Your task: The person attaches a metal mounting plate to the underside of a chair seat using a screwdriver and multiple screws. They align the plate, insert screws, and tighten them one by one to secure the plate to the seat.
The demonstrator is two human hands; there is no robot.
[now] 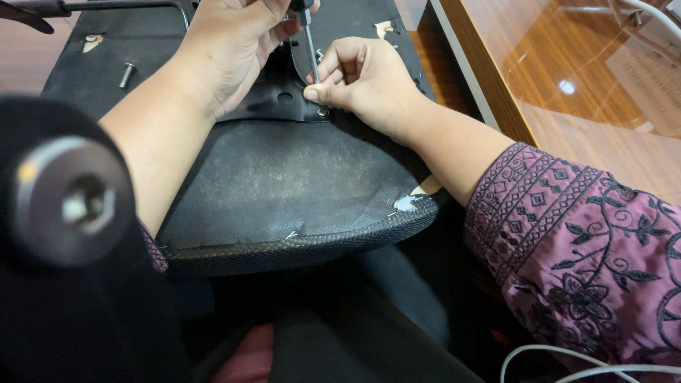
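Screwdriver upright over the chair seat underside, tip down by a screw at the near edge of the black metal plate. My left hand wraps the handle up top, fingers closed round it. My right hand pinches the shaft low, thumb & forefinger pressed on it. Loose bolt lies near the seat's far-left corner. Wooden desk off to the right. Blurred metal knob close at left.

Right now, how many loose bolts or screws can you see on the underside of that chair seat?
2. One bolt lies loose on the seat underside, upper left. One screw sits under the screwdriver tip by the right hand. Hands may hide others.
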